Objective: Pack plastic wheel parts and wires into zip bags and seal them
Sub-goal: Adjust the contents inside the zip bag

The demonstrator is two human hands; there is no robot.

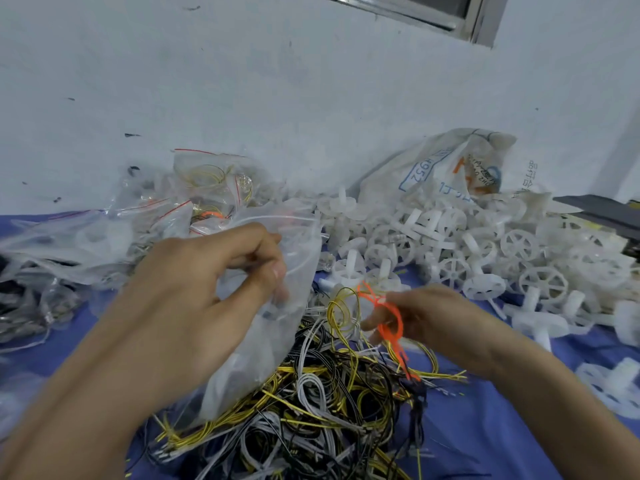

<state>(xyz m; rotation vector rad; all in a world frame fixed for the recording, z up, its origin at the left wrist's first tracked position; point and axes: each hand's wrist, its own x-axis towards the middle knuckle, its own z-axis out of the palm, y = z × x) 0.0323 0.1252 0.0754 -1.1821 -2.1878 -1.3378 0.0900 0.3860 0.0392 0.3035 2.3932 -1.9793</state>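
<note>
**A:** What lies at the far left?
**B:** A heap of filled zip bags (pixel 138 216) on a blue cloth (pixel 502 427), against the wall

**A:** And the hands?
**B:** The left hand (pixel 194 292) has its grip pinched on the mouth of a clear zip bag (pixel 270 334), above a wire tangle (pixel 311 410) of yellow, black and white. Just right of it, the right hand (pixel 433 320) curls its grip round an orange wire (pixel 391 323)

**A:** Further right?
**B:** A pile of white plastic wheels (pixel 485 258), with a printed sack (pixel 446 168) behind it
</note>
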